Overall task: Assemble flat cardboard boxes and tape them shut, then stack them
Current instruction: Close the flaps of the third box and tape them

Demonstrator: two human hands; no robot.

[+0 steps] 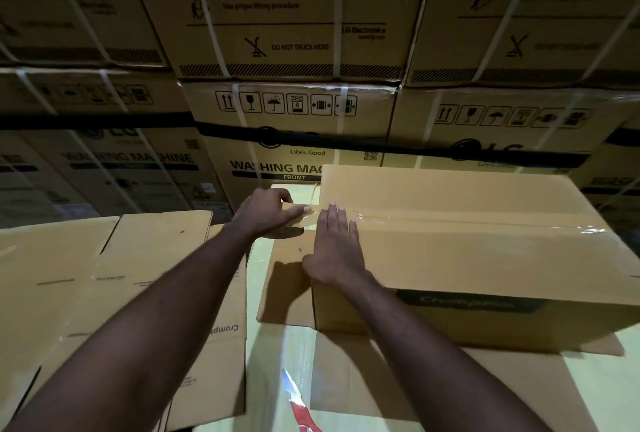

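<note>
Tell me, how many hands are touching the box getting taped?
2. The left hand pinches the tape at the left end of the box. The right hand lies flat on the box top, right beside it. None seem hidden.

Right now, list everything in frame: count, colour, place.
assembled box: one, brown, right of centre, on flattened cardboard
clear tape: one strip, transparent, along the box's top seam
tape roll: one, tan, at the box's left end
flat boxes: count unclear, brown, left
washing machine cartons: many, brown, white-strapped, stacked behind
red-and-white item: one, bottom centre, unidentifiable
left hand: grips the tape roll
right hand: fingers flat, pressing tape onto the box
</note>
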